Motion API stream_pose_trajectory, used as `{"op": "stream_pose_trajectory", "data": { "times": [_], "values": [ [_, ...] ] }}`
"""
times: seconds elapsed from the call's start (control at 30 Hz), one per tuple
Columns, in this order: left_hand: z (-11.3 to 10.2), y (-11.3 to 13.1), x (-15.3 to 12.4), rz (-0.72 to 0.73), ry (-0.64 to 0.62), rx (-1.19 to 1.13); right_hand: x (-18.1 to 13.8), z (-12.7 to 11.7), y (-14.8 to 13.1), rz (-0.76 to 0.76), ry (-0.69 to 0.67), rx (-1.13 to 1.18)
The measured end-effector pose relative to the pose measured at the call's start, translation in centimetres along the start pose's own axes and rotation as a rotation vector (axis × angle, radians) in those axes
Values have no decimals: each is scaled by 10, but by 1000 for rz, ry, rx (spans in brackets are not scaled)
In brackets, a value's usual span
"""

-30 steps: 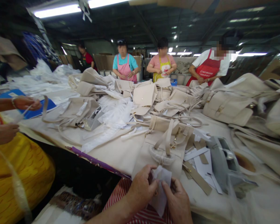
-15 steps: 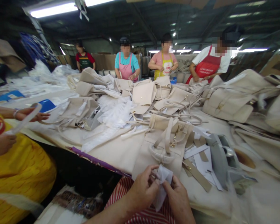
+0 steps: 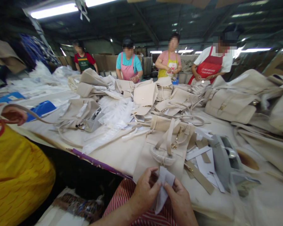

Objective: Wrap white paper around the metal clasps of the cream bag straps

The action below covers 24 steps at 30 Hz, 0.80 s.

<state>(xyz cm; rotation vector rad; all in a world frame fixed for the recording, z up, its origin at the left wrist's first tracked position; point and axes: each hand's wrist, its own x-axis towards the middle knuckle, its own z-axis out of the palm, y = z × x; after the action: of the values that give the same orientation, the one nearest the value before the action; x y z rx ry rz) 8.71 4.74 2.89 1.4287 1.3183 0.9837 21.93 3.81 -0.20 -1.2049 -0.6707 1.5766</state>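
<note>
Both my hands meet at the bottom middle, over my red-striped lap. My left hand [image 3: 145, 190] and my right hand [image 3: 180, 202] pinch a small white sheet of wrapping paper [image 3: 163, 188] between fingers and thumbs. The sheet is folded and hangs down between them. Just beyond my fingers lies a beige handbag [image 3: 166, 147] flat on the table, handle and gold clasp up. Whatever lies under the paper is hidden.
A person in a yellow apron [image 3: 16, 175] at my left pulls a beige strap [image 3: 33, 116]. Several other people stand at the far side. Beige bags [image 3: 228, 106], white paper strips [image 3: 118, 116], a grey tape dispenser [image 3: 226, 160] and blue trays [image 3: 41, 109] cover the table.
My fingers have worked the white paper into a tighter fold, staying in place. The person at my left has drawn the strap hand back toward the left.
</note>
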Motion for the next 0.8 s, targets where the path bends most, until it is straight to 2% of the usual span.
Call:
{"op": "stream_pose_trajectory", "data": {
  "times": [0.2,0.37,0.5,0.57,0.67,0.8],
  "values": [
    [3,-1,-1,-26,-33,-66,-4,-1,1,-22,-13,-47],
    [6,0,3,-168,-118,-246,-6,1,-3,-15,-4,-35],
    [5,-3,5,-198,-117,-236,-7,-1,-16,-9,29,-86],
    [3,-5,6,-175,-101,-206,-6,-6,-26,-81,104,-234],
    [-1,-6,5,-139,-78,-140,-2,-13,-41,-298,230,-600],
    [-4,-2,1,-99,-62,-45,9,-11,-53,-552,153,-964]
  ]
}}
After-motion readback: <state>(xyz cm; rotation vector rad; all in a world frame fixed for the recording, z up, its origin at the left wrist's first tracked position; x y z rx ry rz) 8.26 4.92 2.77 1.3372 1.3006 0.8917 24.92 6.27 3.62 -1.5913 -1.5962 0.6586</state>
